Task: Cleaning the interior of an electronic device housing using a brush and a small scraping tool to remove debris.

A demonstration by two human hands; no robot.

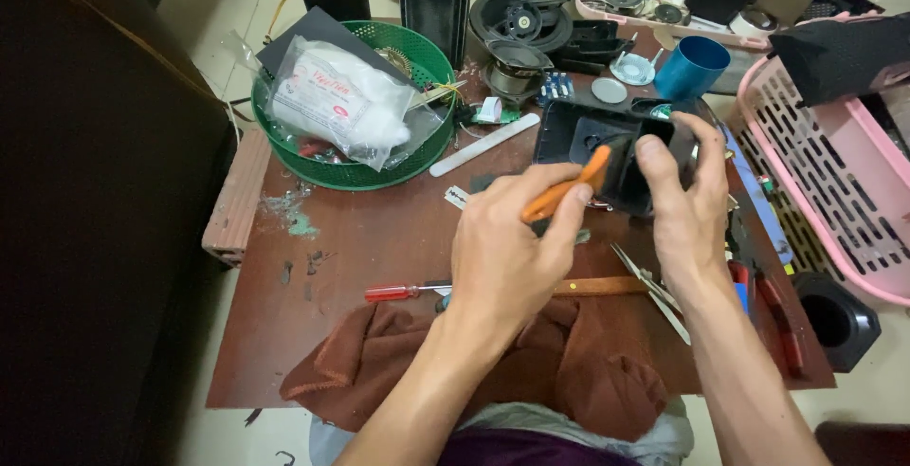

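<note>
My left hand (507, 248) grips an orange-handled tool (569, 186) and points its tip into a black plastic speaker housing (588, 134). My right hand (682, 191) clasps the right side of that housing, thumb on its front edge, and holds it tilted above the brown table (360, 238). The tool's working end is hidden inside the housing.
A green basket (417, 58) with a white bag sits at the back left. A red-handled screwdriver (393, 292), tweezers (654, 291) and a brown cloth (569, 352) lie near me. A blue cup (690, 68), loose speakers (521, 20) and a pink crate (825, 172) stand behind and right.
</note>
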